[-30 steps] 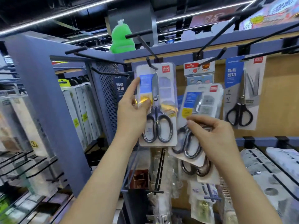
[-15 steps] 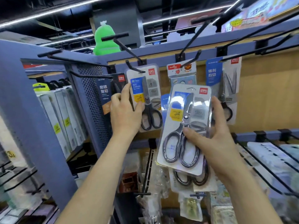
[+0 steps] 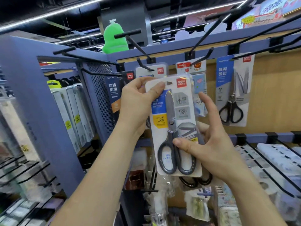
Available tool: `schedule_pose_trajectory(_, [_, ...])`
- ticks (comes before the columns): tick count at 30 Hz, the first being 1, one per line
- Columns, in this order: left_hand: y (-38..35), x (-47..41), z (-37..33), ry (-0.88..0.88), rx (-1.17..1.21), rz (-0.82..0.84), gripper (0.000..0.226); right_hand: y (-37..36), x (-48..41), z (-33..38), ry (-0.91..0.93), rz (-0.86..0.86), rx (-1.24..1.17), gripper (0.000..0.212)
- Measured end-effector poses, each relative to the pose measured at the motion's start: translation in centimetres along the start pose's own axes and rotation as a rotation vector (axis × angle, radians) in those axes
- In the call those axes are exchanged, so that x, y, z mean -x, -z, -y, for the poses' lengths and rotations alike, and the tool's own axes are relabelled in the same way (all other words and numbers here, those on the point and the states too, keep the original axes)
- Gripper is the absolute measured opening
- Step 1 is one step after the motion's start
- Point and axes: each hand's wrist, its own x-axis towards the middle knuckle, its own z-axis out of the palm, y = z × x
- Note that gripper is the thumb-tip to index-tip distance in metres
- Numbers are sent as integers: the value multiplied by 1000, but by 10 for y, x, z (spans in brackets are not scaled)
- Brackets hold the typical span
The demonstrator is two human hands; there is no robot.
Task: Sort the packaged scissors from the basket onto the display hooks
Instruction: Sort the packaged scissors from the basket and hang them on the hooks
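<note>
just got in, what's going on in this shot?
A person holds one scissors pack in both hands. The left hand pinches its top corner by the hang hole; the right hand grips the bottom, thumb on the handles. It is not yet on the hook, where a similar pack hangs.

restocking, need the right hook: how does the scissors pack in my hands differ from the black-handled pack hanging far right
The held pack is gripped by the left hand and right hand and is not on a hook; the black-handled pack hangs from a hook. The held pack has grey handles and broad blades; the black-handled pack has slimmer blades. Both carry a red logo at top right.
</note>
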Motion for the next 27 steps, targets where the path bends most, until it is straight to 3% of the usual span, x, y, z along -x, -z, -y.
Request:
schedule_pose_trajectory(9, [-3, 21, -10, -283, -33, -220, 10, -4, 5, -3, 26, 64, 101, 94])
schedule_pose_trajectory(14, [2, 33, -34, -501, -56, -175, 14, -13, 4, 0, 81, 50, 99, 77])
schedule_pose_trajectory(18, [11, 20, -49, -395, -20, -223, 16, -22, -7, 5, 76, 60, 92, 60])
schedule_pose_trajectory(27, [21, -6, -53, -173, -31, -215, 12, -35, -13, 8, -27, 64, 10, 52])
